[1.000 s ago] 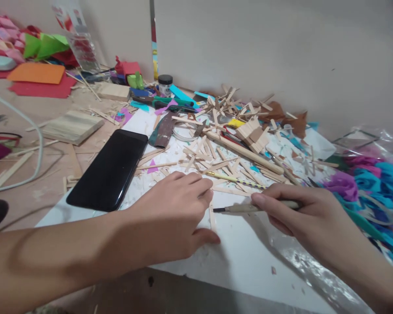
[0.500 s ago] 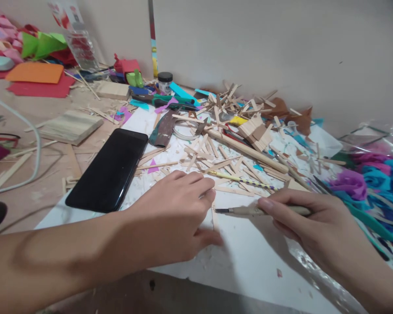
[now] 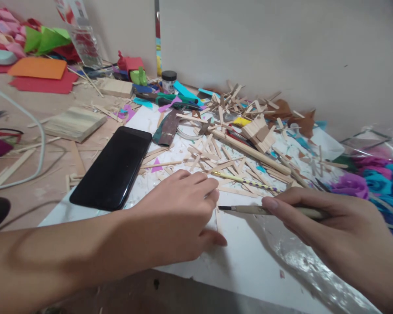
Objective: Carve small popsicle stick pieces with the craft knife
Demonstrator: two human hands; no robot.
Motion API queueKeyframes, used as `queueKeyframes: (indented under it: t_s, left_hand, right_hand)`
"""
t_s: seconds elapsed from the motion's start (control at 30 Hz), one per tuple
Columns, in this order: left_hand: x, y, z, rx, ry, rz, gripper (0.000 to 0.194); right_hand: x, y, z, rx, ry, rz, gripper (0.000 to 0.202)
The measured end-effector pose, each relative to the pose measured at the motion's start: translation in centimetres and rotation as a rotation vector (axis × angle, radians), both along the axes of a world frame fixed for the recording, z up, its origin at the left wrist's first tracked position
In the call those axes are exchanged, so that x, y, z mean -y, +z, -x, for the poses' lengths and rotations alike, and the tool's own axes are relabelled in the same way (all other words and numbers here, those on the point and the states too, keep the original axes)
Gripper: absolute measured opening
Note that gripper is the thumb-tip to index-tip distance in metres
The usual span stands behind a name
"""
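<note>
My left hand [image 3: 186, 213] rests on the white paper [image 3: 249, 261] with its fingers curled over a thin flat wooden craft stick [image 3: 219, 222]. Only a short part of the stick shows, between finger and thumb; the rest lies under the hand. My right hand [image 3: 327, 226] is closed around a slim carving chisel [image 3: 249, 209] with a pale wooden handle. Its dark, narrow blade points left, and the tip is at the stick beside my left fingers. Whether the edge touches the wood I cannot tell.
A black phone [image 3: 113, 168] lies left of my hands. Behind them are scattered craft sticks, a patterned pencil [image 3: 245, 182], a wooden rod [image 3: 252, 150] and a lidded jar [image 3: 169, 81]. Crepe-paper flowers [image 3: 350, 187] and clear plastic crowd the right side. Wooden blocks [image 3: 75, 124] sit farther left.
The view has shifted slightly, moving everything a little to the right. My right hand has turned a little, with the chisel tip still at the stick. My left hand keeps its place.
</note>
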State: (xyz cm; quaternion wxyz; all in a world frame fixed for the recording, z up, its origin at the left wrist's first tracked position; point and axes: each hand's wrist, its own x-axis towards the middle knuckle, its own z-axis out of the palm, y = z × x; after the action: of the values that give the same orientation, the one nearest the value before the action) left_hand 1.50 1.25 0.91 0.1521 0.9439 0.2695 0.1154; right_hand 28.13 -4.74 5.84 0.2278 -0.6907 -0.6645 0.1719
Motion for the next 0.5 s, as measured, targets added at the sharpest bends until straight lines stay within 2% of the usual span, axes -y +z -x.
queueKeyframes:
  t_s: [0.2,0.37,0.5]
  left_hand:
    - [-0.2,0.0,0.0,-0.012,-0.012,-0.004,0.054]
    - [-0.2,0.1,-0.1,-0.034,-0.019,-0.009,0.054]
    - [-0.1,0.1,0.0,-0.048,-0.024,-0.014,0.056]
  right_hand:
    - [-0.1,0.1,-0.2,0.047,0.045,0.030,0.049]
    - [-0.4,0.9,0.9,0.067,0.084,-0.037,0.051]
    - [-0.3,1.1,1.3,0.121,0.108,-0.013,0.054]
